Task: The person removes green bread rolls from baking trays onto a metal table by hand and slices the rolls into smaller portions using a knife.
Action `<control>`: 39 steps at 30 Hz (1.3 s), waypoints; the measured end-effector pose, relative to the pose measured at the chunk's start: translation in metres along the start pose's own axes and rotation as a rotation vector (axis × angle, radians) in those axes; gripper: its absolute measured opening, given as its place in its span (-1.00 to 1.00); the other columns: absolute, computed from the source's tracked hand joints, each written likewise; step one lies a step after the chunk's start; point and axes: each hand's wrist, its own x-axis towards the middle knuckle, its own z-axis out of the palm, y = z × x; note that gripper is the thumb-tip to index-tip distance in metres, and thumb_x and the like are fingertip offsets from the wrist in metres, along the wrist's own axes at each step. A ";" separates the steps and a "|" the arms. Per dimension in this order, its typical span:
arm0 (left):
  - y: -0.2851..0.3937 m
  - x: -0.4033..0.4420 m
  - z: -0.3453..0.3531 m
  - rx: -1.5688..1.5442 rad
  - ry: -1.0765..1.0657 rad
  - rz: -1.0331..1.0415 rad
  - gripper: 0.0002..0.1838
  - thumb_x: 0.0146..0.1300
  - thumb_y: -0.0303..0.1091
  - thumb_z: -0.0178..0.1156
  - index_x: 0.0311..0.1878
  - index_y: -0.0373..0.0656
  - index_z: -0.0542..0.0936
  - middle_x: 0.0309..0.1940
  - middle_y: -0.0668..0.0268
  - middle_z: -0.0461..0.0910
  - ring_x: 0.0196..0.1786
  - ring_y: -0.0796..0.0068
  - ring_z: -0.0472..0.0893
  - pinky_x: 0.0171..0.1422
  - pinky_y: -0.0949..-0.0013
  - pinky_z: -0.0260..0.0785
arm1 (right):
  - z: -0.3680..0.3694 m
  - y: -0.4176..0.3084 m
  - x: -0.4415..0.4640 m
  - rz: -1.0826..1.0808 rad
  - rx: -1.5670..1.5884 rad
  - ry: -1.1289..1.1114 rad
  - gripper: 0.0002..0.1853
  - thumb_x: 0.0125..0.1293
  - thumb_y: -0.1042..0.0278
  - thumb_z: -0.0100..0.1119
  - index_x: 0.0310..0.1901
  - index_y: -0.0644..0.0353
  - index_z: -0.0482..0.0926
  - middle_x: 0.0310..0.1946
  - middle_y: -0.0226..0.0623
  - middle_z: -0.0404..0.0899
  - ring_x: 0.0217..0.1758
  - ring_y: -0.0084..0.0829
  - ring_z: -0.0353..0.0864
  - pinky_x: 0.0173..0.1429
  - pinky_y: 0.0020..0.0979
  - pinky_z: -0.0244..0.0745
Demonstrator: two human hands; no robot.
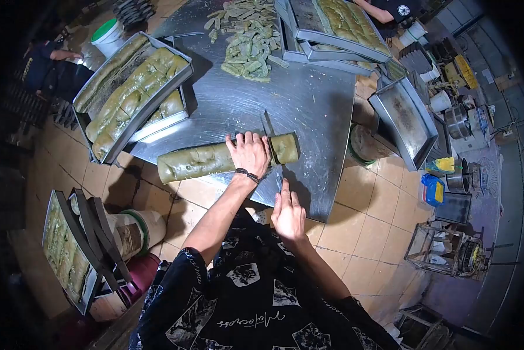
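A long green, dough-like log lies across the near part of the metal table. My left hand presses down over it right of its middle, fingers curled across the top. In my right hand, near the table's front edge, is a knife, its handle mostly hidden by my fingers. The blade crosses the log just right of my left hand, and its tip shows beyond the far side. A short section of the log lies right of the blade.
Small green cut pieces are heaped at the table's far side. A tray of green logs stands left, stacked trays stand far right. Another metal tray rests off the right edge. Co-workers are at left and upper right.
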 end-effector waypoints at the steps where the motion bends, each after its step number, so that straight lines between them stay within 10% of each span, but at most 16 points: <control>1: 0.001 0.000 -0.001 0.003 0.006 -0.003 -0.65 0.49 -0.15 0.02 -0.22 -0.18 0.68 -0.20 0.17 0.67 0.01 0.12 0.60 0.43 -0.24 0.13 | 0.000 0.000 0.000 -0.001 -0.007 0.004 -0.52 0.51 0.33 0.05 0.39 0.31 0.41 -0.14 0.26 0.63 -0.29 0.25 0.70 -0.26 0.07 0.65; 21: -0.001 -0.001 0.001 -0.050 -0.028 0.048 -0.69 0.49 -0.18 0.03 -0.19 -0.11 0.71 -0.18 0.25 0.66 -0.01 0.17 0.60 0.36 -0.19 0.18 | 0.020 0.011 -0.001 -0.054 -0.066 0.022 -0.48 0.44 0.33 0.13 0.40 0.26 0.46 -0.26 0.05 0.69 -0.49 -0.08 0.72 -0.39 -0.07 0.65; 26: -0.003 0.001 0.002 -0.013 -0.054 0.046 -0.70 0.49 -0.18 0.03 -0.19 -0.11 0.71 -0.18 0.25 0.66 -0.01 0.18 0.60 0.35 -0.17 0.19 | 0.029 0.035 -0.057 -0.114 -0.062 0.081 -0.50 0.45 0.33 0.12 0.36 0.38 0.48 -0.03 0.03 0.74 -0.49 -0.20 0.70 -0.39 -0.15 0.64; 30: -0.005 -0.002 0.008 -0.041 -0.017 0.069 -0.70 0.48 -0.19 0.04 -0.20 -0.11 0.70 -0.18 0.27 0.66 -0.01 0.18 0.60 0.35 -0.16 0.19 | 0.048 0.028 -0.036 -0.217 -0.477 0.373 -0.50 0.45 0.37 0.10 0.39 0.25 0.47 -0.22 0.05 0.74 -0.48 -0.12 0.73 -0.38 -0.09 0.65; 31: -0.005 -0.002 0.007 -0.043 -0.015 0.072 -0.70 0.48 -0.19 0.04 -0.20 -0.11 0.70 -0.19 0.27 0.66 -0.01 0.18 0.60 0.35 -0.16 0.19 | 0.029 0.012 -0.003 -0.018 -0.096 0.011 -0.47 0.45 0.40 0.07 0.44 0.19 0.43 -0.31 0.07 0.70 -0.45 -0.06 0.73 -0.37 -0.06 0.64; 39: -0.006 -0.003 0.009 -0.038 0.001 0.083 -0.73 0.46 -0.24 0.07 -0.22 -0.12 0.71 -0.20 0.27 0.66 -0.02 0.18 0.60 0.32 -0.15 0.20 | 0.041 0.047 -0.066 -0.152 -0.114 0.048 -0.40 0.37 0.46 0.13 0.45 0.30 0.38 -0.45 0.01 0.67 -0.57 -0.16 0.66 -0.51 -0.26 0.58</control>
